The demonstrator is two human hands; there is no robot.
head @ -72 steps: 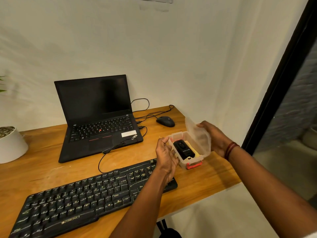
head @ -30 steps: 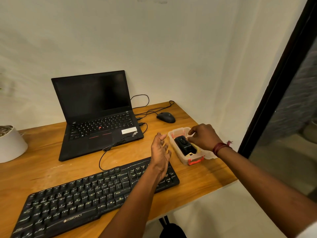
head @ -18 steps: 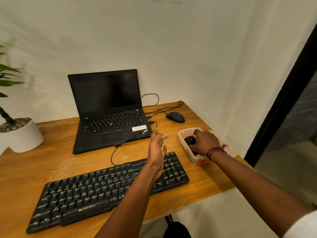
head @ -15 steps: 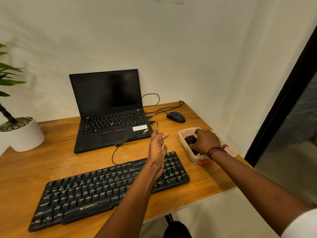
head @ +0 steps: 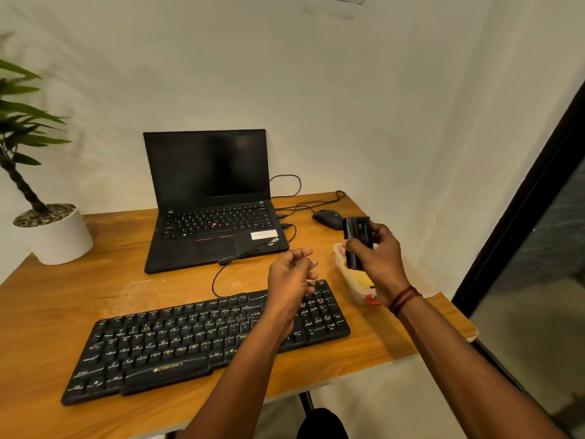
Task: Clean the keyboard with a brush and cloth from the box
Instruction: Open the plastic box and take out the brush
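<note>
Right hand (head: 383,261) grips the black brush (head: 357,229) just above the box (head: 359,297), while the left hand (head: 291,280) hovers loosely curled, holding nothing. On the desk (head: 95,296) the keyboard (head: 190,337) lies in front, the box just beside its right end.

The keyboard (head: 205,337) is black with pale yellowish letters on its keys. The laptop (head: 215,217) is also black, with a red dot among the keys, a thin red line over the touchpad and a white sticker. The table (head: 63,312) is orange-brown wood with darker grain lines. The mouse (head: 327,218) and the tool (head: 357,239) are black. The box (head: 359,297) is clear plastic with a red clasp and something yellow inside. The pot (head: 60,239) is white, the plant (head: 22,115) green, the wrist band (head: 403,300) dark red
</note>
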